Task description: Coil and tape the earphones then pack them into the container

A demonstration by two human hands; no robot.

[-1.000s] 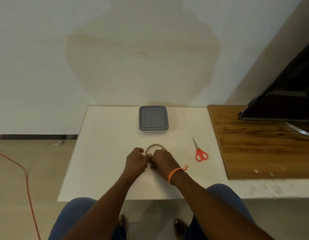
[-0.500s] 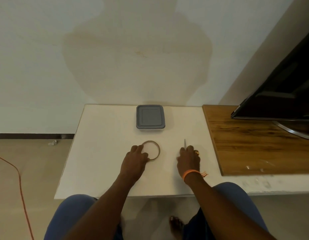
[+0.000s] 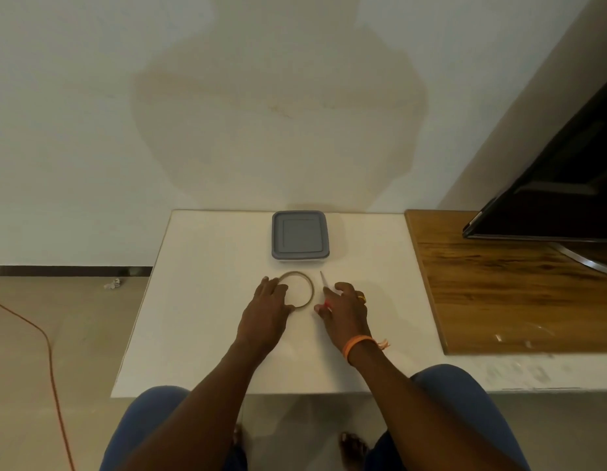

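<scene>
Brown tape ring point(image 3: 297, 289) under the left hand point(image 3: 265, 307), fingers laid over its left rim and pressing it flat on the white tabletop point(image 3: 200, 300); whether curled round the rim or merely resting, hard to tell. Red-handled scissors point(image 3: 324, 290) gripped in the right hand point(image 3: 342, 309), handles hidden inside the curled fingers, blade tip poking out ahead and tilted a little to the left, just beside the ring's right rim. Orange band point(image 3: 358, 345) on the right wrist.

No earphones to be made out anywhere; possibly under a hand, cannot tell. Tape ring thin, nearly spent by the look of it, lying flat between the two hands, nearer the left. Scissors' long axis running away from the body, roughly toward the container. Judged from this: cutting a strip of tape in hand, with the left to steady the ring and the right to bring the blades across.

Grey-lidded container point(image 3: 300, 237) straight ahead beyond both hands, near the tape ring but apart, lid on, at the wall edge of the tabletop. To the right, a wooden board point(image 3: 499, 294) carrying a dark screen point(image 3: 560, 185). Orange cable point(image 3: 40, 334) on the floor, left.
</scene>
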